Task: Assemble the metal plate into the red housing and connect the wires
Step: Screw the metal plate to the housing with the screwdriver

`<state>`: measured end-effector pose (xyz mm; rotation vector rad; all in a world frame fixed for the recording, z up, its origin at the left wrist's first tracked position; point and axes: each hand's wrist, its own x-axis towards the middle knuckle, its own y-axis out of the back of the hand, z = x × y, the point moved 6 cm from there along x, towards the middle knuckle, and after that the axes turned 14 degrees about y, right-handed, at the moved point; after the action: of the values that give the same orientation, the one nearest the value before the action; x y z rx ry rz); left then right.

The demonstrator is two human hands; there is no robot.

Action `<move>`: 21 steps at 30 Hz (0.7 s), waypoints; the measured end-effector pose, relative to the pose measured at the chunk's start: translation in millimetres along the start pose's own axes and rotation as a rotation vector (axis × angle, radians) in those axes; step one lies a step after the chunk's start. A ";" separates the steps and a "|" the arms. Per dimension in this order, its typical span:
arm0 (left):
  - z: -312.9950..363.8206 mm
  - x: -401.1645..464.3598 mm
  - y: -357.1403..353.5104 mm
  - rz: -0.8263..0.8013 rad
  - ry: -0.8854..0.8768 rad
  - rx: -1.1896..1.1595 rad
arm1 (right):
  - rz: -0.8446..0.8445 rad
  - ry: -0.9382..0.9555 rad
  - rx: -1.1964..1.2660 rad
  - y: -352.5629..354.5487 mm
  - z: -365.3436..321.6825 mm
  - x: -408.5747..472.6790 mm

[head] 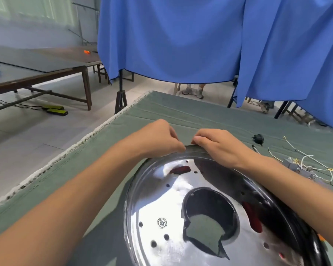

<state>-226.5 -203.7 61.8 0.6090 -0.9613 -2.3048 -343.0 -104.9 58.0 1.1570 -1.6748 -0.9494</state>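
The round metal plate (173, 214) lies near the front edge of the green cloth-covered table (181, 112), its shiny dished face up and tilted toward the camera. It has no clear long axis; a large ragged central opening shows green cloth beneath. Red shows through slots in the plate, at the far side and the right, so the red housing (252, 217) seems to sit under it. Both hands meet at the plate's far rim: the left hand (161, 139) and the right hand (217, 144) have their fingers curled and pinch that rim, fingertips nearly touching each other. To the right, well apart from the plate, lie the loose wires (306, 162) with a grey connector block, a marker pen (255, 148) and a black plug (258, 139). Bare cloth stretches beyond the hands and to the left, up to the table's frayed left edge.
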 end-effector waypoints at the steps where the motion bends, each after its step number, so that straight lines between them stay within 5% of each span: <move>1: 2.2 5.2 -8.0 -0.035 -0.004 0.055 | -0.007 -0.016 0.005 -0.2 2.1 0.9; 6: -5.1 9.9 -20.6 -0.018 -0.024 0.050 | 0.031 -0.077 0.016 8.6 3.0 -6.5; 12: -11.3 7.6 -14.8 0.178 0.054 0.072 | -0.110 -0.195 -0.144 25.1 12.6 -34.6; 21: 1.5 18.3 -17.4 0.012 -0.111 0.055 | -0.233 -0.238 -0.227 29.5 28.3 -27.5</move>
<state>-246.5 -204.6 46.2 0.5002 -1.0799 -2.3283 -372.8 -67.4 69.2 1.1349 -1.5856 -1.4336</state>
